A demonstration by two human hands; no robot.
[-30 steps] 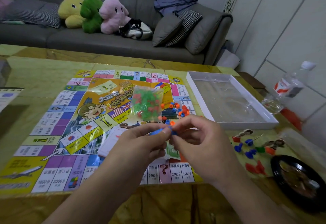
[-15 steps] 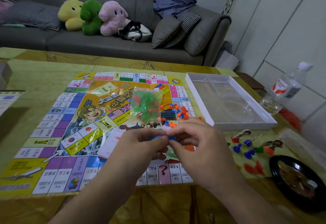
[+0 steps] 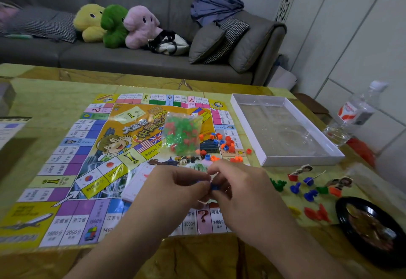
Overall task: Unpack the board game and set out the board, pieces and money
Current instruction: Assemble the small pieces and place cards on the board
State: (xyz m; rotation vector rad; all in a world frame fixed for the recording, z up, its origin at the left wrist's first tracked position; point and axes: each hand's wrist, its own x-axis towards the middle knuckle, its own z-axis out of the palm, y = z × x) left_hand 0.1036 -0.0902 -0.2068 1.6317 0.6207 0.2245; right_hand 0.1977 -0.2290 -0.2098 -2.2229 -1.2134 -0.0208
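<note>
Board laid out on the surface, small pieces being sorted.

The board (image 3: 92, 168) lies flat on the surface (image 3: 44, 94), with the empty box tray (image 3: 303, 157) beside it and a sealed bag of green and red pieces (image 3: 182, 133) on top. Since a second ago the left hand (image 3: 175, 188) and right hand (image 3: 243, 190) have stayed together, apparently pinching one blue piece (image 3: 214, 187); setting out goes on.

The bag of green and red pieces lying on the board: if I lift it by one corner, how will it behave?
The bag of green and red pieces looks like thin clear plastic, so it will probably sag rather than hold shape. The loose pieces inside would likely slide to the low end. It seems light, and lies flat on the board, so it is unlikely to roll.
</note>
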